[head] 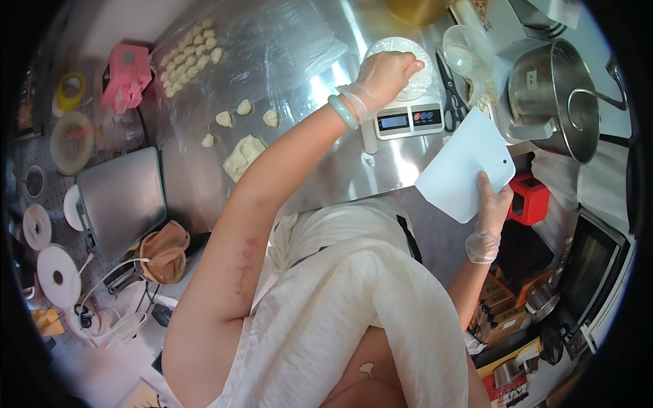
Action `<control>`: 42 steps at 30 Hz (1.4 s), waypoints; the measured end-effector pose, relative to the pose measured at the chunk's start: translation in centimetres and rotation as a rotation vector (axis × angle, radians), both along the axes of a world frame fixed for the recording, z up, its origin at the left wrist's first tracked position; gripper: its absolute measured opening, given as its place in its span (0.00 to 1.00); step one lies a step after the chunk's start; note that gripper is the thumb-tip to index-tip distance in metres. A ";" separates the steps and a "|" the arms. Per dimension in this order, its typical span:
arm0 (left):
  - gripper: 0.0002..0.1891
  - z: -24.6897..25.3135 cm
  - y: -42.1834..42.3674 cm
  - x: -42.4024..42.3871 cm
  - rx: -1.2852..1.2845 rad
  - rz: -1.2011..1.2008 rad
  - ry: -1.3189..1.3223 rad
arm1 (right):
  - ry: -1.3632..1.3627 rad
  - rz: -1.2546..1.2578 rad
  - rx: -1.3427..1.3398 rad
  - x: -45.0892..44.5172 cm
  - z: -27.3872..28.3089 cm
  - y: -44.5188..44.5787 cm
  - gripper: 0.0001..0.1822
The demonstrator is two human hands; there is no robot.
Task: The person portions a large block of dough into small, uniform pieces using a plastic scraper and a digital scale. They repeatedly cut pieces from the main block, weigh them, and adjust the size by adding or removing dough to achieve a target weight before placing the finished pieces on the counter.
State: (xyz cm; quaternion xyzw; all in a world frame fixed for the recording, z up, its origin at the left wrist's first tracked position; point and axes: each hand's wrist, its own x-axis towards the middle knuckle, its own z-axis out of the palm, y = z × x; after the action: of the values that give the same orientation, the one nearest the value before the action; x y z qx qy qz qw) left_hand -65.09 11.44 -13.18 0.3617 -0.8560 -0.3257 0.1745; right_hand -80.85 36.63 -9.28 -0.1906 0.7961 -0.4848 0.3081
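Observation:
My left hand [385,79], in a clear glove with a jade-coloured bangle at the wrist, is curled above a plastic-covered round plate [421,76] on a white digital kitchen scale [409,119]. Whether it holds anything is hidden. With my gloved right hand [492,204] I grip a white plastic dough scraper [461,171] by its edge, past the table's front. A larger dough lump [246,157] lies on the steel table [326,178] left of the scale. Several small dough pieces [224,119] sit beyond it, and rows of dough balls [189,61] rest farther back.
Black scissors [451,99] and a clear plastic cup [461,48] lie right of the scale. A steel mixer bowl [553,99] stands at the right, above a red object [530,200]. Plastic film [275,46] spreads over the table's back. A pink device [127,76] stands at the left.

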 end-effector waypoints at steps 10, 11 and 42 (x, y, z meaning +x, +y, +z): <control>0.19 -2.7 0.6 0.4 -0.246 -0.150 -0.094 | -0.035 0.030 -0.004 -2.1 -1.2 0.7 0.15; 0.18 -2.2 0.4 0.5 -0.240 -0.134 -0.057 | -0.037 0.030 -0.014 -2.2 -1.4 0.7 0.15; 0.14 -0.7 4.0 7.1 0.371 0.145 0.440 | 0.313 0.438 -0.027 4.4 4.0 -2.6 0.06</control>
State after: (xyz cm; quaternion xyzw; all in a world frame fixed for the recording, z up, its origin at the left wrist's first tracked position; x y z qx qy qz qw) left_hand -58.03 15.45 -13.83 0.3682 -0.6954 -0.5339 0.3095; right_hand -76.46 33.99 -5.29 -0.4349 0.7674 -0.3818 0.2762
